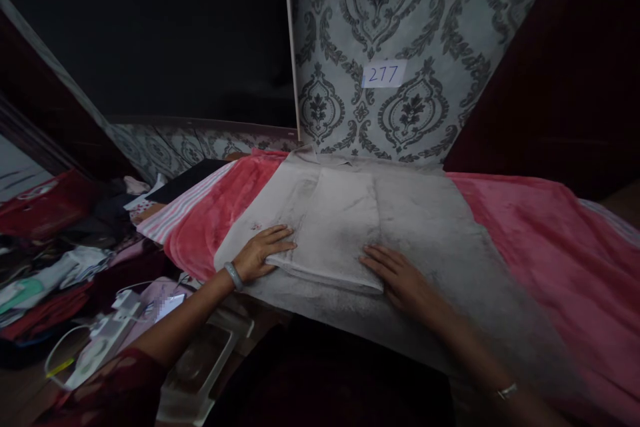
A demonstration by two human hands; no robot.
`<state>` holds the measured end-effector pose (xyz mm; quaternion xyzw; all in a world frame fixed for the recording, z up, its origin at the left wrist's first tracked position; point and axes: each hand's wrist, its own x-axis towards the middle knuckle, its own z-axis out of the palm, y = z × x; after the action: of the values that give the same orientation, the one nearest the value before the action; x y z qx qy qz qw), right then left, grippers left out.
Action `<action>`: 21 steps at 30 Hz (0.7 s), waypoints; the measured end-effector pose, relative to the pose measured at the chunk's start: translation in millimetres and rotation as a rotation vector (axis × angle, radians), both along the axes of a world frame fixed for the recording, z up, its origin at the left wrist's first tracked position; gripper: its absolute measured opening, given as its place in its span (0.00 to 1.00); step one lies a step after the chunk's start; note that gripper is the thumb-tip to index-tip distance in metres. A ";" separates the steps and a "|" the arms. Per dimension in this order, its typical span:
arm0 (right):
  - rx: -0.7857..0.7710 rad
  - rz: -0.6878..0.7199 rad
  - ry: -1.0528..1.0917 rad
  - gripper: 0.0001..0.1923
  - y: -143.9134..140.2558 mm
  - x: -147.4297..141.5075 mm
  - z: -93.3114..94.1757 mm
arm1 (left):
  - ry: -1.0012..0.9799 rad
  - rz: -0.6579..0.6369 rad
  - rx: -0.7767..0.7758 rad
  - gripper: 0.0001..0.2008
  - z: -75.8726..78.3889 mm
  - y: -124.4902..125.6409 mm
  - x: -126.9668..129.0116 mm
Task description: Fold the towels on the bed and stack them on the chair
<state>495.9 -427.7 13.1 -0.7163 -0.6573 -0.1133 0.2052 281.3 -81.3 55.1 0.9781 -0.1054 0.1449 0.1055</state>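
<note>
Item: folded cloth (333, 227), pale grey-white, plain, faintly creased. Laid flat and folded into a long rectangular panel, its near edge showing stacked layers. It is positioned between the left grip (260, 252) and the right grip (397, 273); its near left corner is pressed under the left fingers, its near right edge is touched by the right fingers. It is carried on a wider grey sheet (450, 240) of like colour, spread flat beneath both grips.
</note>
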 end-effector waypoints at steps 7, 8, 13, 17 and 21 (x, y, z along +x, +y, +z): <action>0.047 0.036 0.029 0.44 7.0 7.0 9.1 | -0.018 0.020 -0.138 0.22 21.2 -5.1 11.3; 0.064 0.037 0.040 0.44 6.3 8.6 12.9 | -0.017 0.016 -0.160 0.23 26.9 -6.5 11.6; 0.134 0.018 0.053 0.43 -9.4 5.9 19.7 | -0.033 -0.036 -0.254 0.24 41.1 -21.3 -2.4; 0.096 0.049 0.050 0.43 -22.0 -9.4 -2.5 | 0.021 -0.063 -0.247 0.22 21.1 -34.1 -23.0; 0.060 0.070 0.171 0.37 -32.0 -16.2 -7.4 | 0.149 -0.056 -0.337 0.23 18.8 -30.3 -35.0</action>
<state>479.7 -459.7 5.7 -0.6933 -0.6583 -0.0641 0.2860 246.3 -111.6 73.9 0.9513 -0.0986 0.0846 0.2795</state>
